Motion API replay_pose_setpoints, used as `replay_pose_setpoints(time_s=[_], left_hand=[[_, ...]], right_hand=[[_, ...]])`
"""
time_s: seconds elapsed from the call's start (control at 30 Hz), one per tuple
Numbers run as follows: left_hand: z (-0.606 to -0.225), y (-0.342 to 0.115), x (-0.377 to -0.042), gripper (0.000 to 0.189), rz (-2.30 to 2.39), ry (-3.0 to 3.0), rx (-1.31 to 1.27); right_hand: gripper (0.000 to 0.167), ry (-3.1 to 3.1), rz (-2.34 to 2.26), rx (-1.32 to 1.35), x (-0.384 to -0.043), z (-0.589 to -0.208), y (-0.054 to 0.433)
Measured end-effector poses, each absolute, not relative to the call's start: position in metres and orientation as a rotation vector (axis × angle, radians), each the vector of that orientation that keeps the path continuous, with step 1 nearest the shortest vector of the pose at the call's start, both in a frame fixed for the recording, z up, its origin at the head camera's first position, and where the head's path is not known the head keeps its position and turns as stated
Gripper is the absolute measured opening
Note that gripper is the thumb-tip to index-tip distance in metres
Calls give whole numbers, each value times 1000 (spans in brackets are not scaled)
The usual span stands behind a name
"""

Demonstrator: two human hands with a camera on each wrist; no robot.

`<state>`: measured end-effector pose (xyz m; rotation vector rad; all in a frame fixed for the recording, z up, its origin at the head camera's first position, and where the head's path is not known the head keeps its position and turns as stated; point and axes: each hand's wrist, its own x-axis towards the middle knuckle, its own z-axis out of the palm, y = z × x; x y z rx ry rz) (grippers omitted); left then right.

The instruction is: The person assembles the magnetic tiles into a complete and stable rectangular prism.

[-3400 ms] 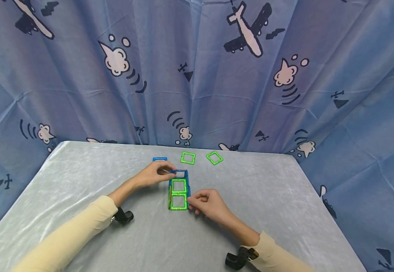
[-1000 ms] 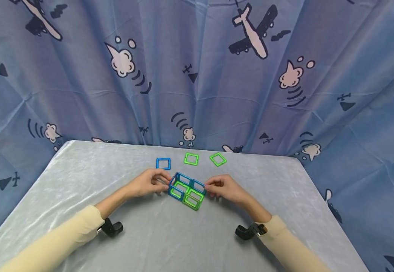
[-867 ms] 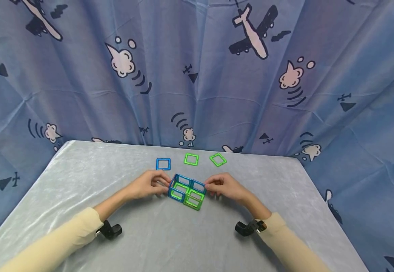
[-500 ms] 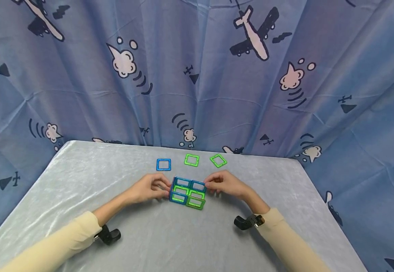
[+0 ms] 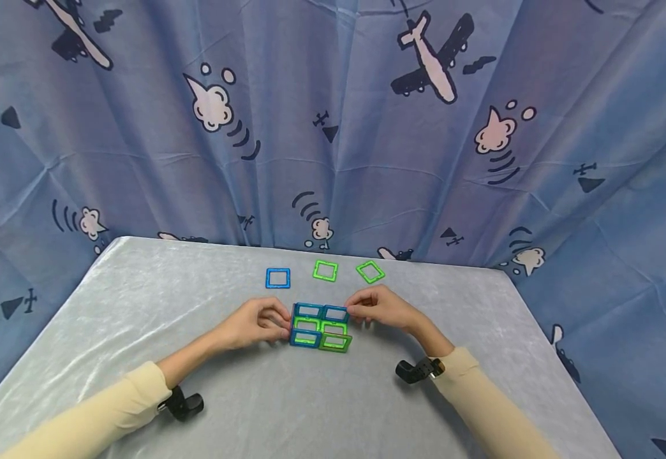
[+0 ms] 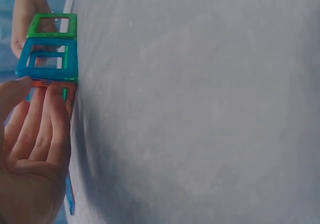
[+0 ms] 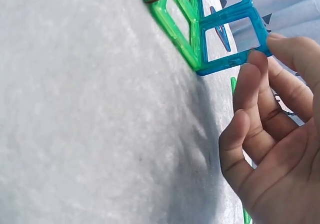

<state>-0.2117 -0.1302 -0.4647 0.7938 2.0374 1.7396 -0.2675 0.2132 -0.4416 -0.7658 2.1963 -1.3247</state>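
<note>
An open-topped box of blue, green and red magnetic tiles (image 5: 320,326) stands crosswise on the table between both hands. My left hand (image 5: 258,322) holds its left end; in the left wrist view the thumb rests at the top edge and the fingers lie against a red tile (image 6: 70,91). At the far right corner my right hand (image 5: 381,309) pinches a blue tile (image 7: 230,61) between thumb and fingertips. The near right green tile (image 5: 335,350) leans outward at its top. Its lower joint is too small to make out in the head view.
Behind the box lie a loose blue square tile (image 5: 278,287), a green square tile (image 5: 325,280) and another green tile (image 5: 365,278) turned like a diamond. A pale cloth covers the table (image 5: 287,408). A blue patterned curtain (image 5: 333,127) hangs behind.
The tile box has turned from lengthwise to crosswise, its near edge now facing me. Both hands turned it, the left coming nearer. The right hand shifted to the far right corner.
</note>
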Motion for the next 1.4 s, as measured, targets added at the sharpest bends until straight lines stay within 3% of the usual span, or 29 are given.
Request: replay_pose_setpoints(time_s=[0.67,1.4], left_hand=[[-464,-126,-209,24,1706,2077,812],[-458,-125,-212,66,1674,2270,803]], right_hand=[[20,2213,-1334,-798,-271,-443,214],[33,2429,-1405,-600,-281,-447,255]])
